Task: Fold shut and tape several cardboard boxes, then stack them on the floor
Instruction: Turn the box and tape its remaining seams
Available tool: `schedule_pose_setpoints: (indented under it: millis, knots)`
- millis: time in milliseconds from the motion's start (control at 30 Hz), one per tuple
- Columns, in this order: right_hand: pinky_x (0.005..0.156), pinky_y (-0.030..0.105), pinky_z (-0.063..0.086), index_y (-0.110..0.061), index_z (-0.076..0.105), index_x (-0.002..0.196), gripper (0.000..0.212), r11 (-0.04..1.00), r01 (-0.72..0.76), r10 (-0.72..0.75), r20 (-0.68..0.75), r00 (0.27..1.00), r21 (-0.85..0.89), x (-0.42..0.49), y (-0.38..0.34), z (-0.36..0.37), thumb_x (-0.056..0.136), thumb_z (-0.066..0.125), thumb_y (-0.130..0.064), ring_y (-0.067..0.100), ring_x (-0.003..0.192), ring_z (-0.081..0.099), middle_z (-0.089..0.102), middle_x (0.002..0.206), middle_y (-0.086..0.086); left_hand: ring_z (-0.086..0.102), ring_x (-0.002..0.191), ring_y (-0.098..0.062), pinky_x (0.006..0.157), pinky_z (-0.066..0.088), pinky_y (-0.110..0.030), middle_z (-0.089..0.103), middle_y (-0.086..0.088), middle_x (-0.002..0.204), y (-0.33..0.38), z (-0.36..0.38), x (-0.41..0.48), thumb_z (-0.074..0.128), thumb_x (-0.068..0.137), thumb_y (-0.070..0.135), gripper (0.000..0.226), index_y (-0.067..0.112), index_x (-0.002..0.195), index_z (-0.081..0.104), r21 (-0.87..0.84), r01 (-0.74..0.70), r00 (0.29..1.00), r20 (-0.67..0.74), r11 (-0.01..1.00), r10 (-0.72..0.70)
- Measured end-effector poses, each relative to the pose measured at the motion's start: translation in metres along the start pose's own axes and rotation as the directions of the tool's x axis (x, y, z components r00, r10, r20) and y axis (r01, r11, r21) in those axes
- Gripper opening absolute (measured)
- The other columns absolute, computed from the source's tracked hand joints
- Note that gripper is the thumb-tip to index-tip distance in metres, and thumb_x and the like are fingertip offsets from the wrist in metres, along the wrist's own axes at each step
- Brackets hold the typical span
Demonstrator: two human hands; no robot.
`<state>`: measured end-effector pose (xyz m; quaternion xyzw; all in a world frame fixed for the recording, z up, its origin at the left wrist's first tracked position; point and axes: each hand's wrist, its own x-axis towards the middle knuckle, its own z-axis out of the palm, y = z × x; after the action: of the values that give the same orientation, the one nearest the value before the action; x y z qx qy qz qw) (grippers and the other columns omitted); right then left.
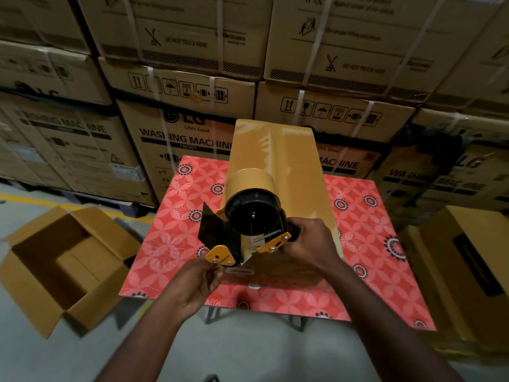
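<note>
The right hand (311, 244) gripped the tape dispenser (248, 224) over the near end of the taped box (289, 150) on the table's (170, 244) middle — the left hand (198, 282) pinched its yellow front. An open box (63, 266) sat beyond the table's left edge.

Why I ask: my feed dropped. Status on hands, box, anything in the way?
Right hand grips tape dispenser handle; left hand pinches its front end. Box on table, tape along top. Nothing blocking; open box on floor, off left.
</note>
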<state>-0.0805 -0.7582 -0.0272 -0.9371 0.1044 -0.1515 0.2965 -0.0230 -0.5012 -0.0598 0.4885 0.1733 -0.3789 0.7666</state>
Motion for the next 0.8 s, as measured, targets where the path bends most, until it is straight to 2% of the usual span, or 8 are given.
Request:
schedule_pose_setpoints:
  millis: [133, 267, 333, 433, 500, 567, 667, 800]
  knots:
    - [0.046, 0.026, 0.03, -0.024, 0.063, 0.067, 0.035, 0.997, 0.037, -0.036, 0.013, 0.999, -0.066, 0.001, -0.001, -0.001, 0.069, 0.064, -0.058, 0.01, 0.049, 0.05, 0.048, 0.048, -0.009, 0.062, 0.056, -0.012, 0.049, 0.053, -0.019, 0.068, -0.014, 0.08, 0.006, -0.002, 0.009, 0.033, 0.105, -0.002, 0.03, 0.002, 0.094, 0.061, 0.193, -0.129, 0.985, -0.087, 0.973, 0.148]
    - [0.048, 0.028, 0.033, -0.031, 0.065, 0.072, 0.018, 0.993, 0.049, -0.043, 0.062, 0.997, -0.103, 0.002, -0.004, 0.002, 0.074, 0.073, -0.047, 0.014, 0.054, 0.059, 0.052, 0.053, -0.01, 0.061, 0.058, -0.016, 0.048, 0.053, -0.022, 0.069, -0.015, 0.078, 0.014, -0.008, 0.015, 0.042, 0.1, -0.007, 0.026, 0.001, 0.097, 0.066, 0.349, -0.233, 0.951, -0.112, 0.908, 0.287]
    - [0.048, 0.029, 0.033, -0.034, 0.057, 0.068, 0.02, 0.99, 0.062, -0.054, 0.068, 0.996, -0.126, 0.003, -0.006, 0.002, 0.075, 0.072, -0.044, 0.017, 0.054, 0.06, 0.051, 0.052, -0.009, 0.062, 0.064, -0.022, 0.05, 0.054, -0.024, 0.069, -0.019, 0.083, 0.02, -0.011, 0.019, 0.046, 0.1, -0.007, 0.024, 0.001, 0.1, 0.068, 0.405, -0.268, 0.933, -0.118, 0.874, 0.34]
    - [0.049, 0.029, 0.035, -0.033, 0.058, 0.068, 0.017, 0.984, 0.089, -0.082, 0.047, 0.995, -0.155, 0.007, -0.004, -0.001, 0.074, 0.066, -0.047, 0.019, 0.054, 0.062, 0.056, 0.054, -0.007, 0.064, 0.063, -0.019, 0.053, 0.056, -0.024, 0.071, -0.011, 0.073, 0.024, -0.009, 0.02, 0.051, 0.098, -0.007, 0.026, 0.007, 0.09, 0.07, 0.447, -0.317, 0.914, -0.093, 0.837, 0.395]
    - [0.049, 0.029, 0.038, -0.028, 0.062, 0.071, 0.02, 0.979, 0.105, -0.1, 0.041, 0.994, -0.173, 0.01, -0.002, -0.003, 0.075, 0.064, -0.048, 0.019, 0.054, 0.061, 0.06, 0.056, -0.006, 0.065, 0.061, -0.015, 0.058, 0.056, -0.027, 0.071, -0.003, 0.066, 0.026, -0.008, 0.02, 0.052, 0.096, -0.007, 0.026, 0.009, 0.087, 0.071, 0.488, -0.339, 0.906, -0.06, 0.804, 0.419]
    - [0.049, 0.029, 0.038, -0.027, 0.063, 0.072, 0.019, 0.97, 0.121, -0.115, 0.041, 0.993, -0.212, 0.011, 0.001, -0.005, 0.076, 0.07, -0.044, 0.018, 0.054, 0.061, 0.061, 0.057, -0.007, 0.067, 0.067, -0.019, 0.064, 0.057, -0.033, 0.073, -0.004, 0.069, 0.029, -0.012, 0.025, 0.054, 0.096, -0.007, 0.024, 0.007, 0.088, 0.072, 0.512, -0.34, 0.9, -0.066, 0.789, 0.431]
    - [0.05, 0.026, 0.033, -0.025, 0.066, 0.073, 0.017, 0.962, 0.12, -0.118, 0.022, 0.993, -0.244, 0.013, 0.004, -0.01, 0.075, 0.077, -0.037, 0.018, 0.054, 0.061, 0.064, 0.059, -0.005, 0.066, 0.061, -0.012, 0.06, 0.053, -0.028, 0.07, -0.004, 0.067, 0.033, -0.023, 0.035, 0.055, 0.097, -0.003, 0.016, 0.001, 0.09, 0.069, 0.517, -0.331, 0.896, -0.091, 0.789, 0.435]
    - [0.05, 0.026, 0.034, -0.024, 0.067, 0.075, 0.014, 0.946, 0.132, -0.127, 0.035, 0.991, -0.295, 0.014, 0.008, -0.01, 0.076, 0.072, -0.037, 0.021, 0.057, 0.063, 0.065, 0.061, -0.004, 0.059, 0.055, -0.012, 0.059, 0.047, -0.027, 0.066, -0.001, 0.061, 0.024, -0.021, 0.041, 0.053, 0.099, -0.003, 0.018, 0.001, 0.087, 0.067, 0.502, -0.303, 0.919, -0.069, 0.81, 0.388]
